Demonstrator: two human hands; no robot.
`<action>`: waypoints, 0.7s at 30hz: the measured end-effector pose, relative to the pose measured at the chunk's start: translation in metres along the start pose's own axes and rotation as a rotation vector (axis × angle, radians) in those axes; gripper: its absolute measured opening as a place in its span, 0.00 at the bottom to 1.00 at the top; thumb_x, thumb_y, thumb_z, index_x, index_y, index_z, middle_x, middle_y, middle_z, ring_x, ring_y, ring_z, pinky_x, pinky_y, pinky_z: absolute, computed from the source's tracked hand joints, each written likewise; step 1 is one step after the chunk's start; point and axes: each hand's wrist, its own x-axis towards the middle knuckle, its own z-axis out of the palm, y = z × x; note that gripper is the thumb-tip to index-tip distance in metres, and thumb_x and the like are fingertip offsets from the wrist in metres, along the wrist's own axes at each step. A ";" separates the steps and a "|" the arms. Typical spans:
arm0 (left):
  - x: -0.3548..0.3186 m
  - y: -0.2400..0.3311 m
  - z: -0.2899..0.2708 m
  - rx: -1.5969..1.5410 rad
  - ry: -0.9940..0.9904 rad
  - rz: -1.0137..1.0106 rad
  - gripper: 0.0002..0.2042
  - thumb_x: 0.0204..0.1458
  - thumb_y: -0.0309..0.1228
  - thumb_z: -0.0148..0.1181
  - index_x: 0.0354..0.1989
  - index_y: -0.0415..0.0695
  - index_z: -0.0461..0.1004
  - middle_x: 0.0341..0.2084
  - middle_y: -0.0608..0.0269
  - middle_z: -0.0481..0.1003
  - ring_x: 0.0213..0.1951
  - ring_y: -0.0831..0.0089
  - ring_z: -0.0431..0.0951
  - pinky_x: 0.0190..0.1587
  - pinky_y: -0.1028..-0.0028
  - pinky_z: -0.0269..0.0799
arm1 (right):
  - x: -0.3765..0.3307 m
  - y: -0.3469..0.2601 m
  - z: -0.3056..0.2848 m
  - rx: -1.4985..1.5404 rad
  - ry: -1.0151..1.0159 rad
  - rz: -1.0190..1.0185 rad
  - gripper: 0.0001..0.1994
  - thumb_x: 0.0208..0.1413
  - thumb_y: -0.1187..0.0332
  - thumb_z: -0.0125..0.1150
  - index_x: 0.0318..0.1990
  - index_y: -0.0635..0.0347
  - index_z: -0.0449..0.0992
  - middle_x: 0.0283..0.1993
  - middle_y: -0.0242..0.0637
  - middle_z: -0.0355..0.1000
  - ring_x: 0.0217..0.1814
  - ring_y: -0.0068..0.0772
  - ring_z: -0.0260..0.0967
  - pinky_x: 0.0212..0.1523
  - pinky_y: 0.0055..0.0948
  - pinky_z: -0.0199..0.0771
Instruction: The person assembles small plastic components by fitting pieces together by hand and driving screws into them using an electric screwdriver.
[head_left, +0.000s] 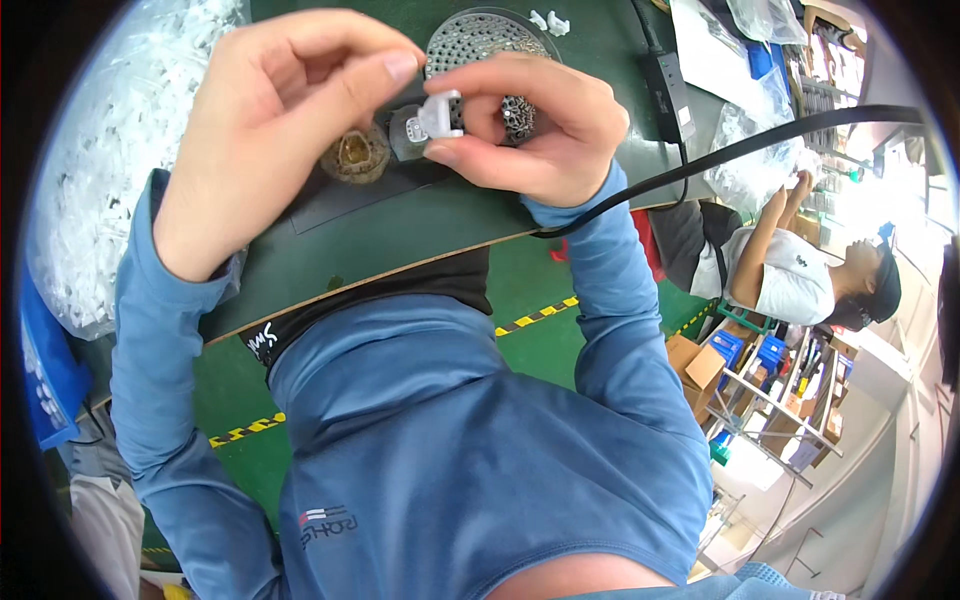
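My right hand (550,125) pinches a small white plastic part (440,115) between thumb and index finger, above the green table (300,290). To its left, my left hand (275,125) is closed with thumb and index fingertip together. Whatever those fingertips hold, if anything, is too small to make out. Behind the hands lies a round grey tray (470,40) full of holes. A heap of small metal pieces (518,118) shows partly behind my right fingers. Below my left fingertips stands a brownish round pot (356,155), next to a small clear piece (405,135).
A large clear bag of white plastic parts (110,170) covers the table's left side. A black cable (740,140) arcs across the right, near a black box (668,95). Two loose white parts (550,22) lie beyond the tray. Another person (790,270) works at the right.
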 end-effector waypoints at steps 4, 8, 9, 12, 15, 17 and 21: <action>0.007 0.002 -0.018 0.187 0.074 -0.059 0.12 0.67 0.35 0.56 0.44 0.41 0.83 0.23 0.77 0.68 0.27 0.89 0.63 0.30 0.82 0.55 | -0.005 0.004 -0.012 -0.038 -0.146 0.073 0.16 0.42 0.77 0.78 0.42 0.66 0.85 0.19 0.26 0.65 0.19 0.17 0.60 0.22 0.22 0.60; 0.013 -0.002 -0.020 0.211 0.034 -0.060 0.12 0.66 0.35 0.57 0.44 0.41 0.83 0.23 0.77 0.69 0.27 0.88 0.64 0.30 0.82 0.55 | -0.001 0.009 -0.013 -0.075 -0.193 0.086 0.16 0.43 0.76 0.78 0.43 0.63 0.85 0.19 0.25 0.65 0.19 0.17 0.60 0.22 0.22 0.60; 0.016 -0.002 -0.019 0.181 0.020 -0.072 0.11 0.66 0.34 0.57 0.44 0.40 0.83 0.24 0.76 0.70 0.28 0.88 0.64 0.30 0.83 0.56 | -0.001 0.011 -0.013 -0.112 -0.200 0.095 0.16 0.44 0.75 0.78 0.44 0.62 0.85 0.19 0.25 0.65 0.19 0.17 0.60 0.21 0.21 0.60; 0.024 -0.006 -0.013 0.129 0.012 -0.053 0.10 0.66 0.32 0.58 0.43 0.39 0.82 0.28 0.74 0.74 0.30 0.88 0.66 0.33 0.83 0.59 | 0.001 0.017 -0.020 -0.180 -0.205 0.101 0.16 0.45 0.72 0.77 0.44 0.57 0.85 0.18 0.24 0.66 0.18 0.19 0.62 0.21 0.23 0.63; 0.028 -0.009 -0.011 0.118 -0.008 0.009 0.09 0.65 0.29 0.59 0.44 0.38 0.82 0.34 0.71 0.77 0.33 0.86 0.67 0.36 0.82 0.63 | 0.001 0.018 -0.025 -0.210 -0.206 0.094 0.15 0.46 0.69 0.77 0.43 0.54 0.84 0.18 0.25 0.66 0.18 0.22 0.64 0.21 0.26 0.66; 0.029 -0.009 -0.012 0.130 -0.032 0.038 0.08 0.65 0.29 0.59 0.44 0.38 0.81 0.36 0.70 0.78 0.34 0.85 0.68 0.38 0.81 0.65 | 0.001 0.017 -0.027 -0.206 -0.210 0.092 0.15 0.46 0.69 0.77 0.43 0.54 0.84 0.18 0.25 0.66 0.18 0.21 0.64 0.21 0.25 0.66; 0.029 -0.005 -0.015 0.150 -0.062 0.032 0.08 0.65 0.28 0.59 0.43 0.37 0.81 0.37 0.70 0.78 0.34 0.84 0.68 0.39 0.80 0.66 | 0.003 0.014 -0.028 -0.170 -0.232 0.189 0.15 0.46 0.68 0.77 0.44 0.53 0.84 0.17 0.25 0.65 0.17 0.21 0.64 0.21 0.25 0.65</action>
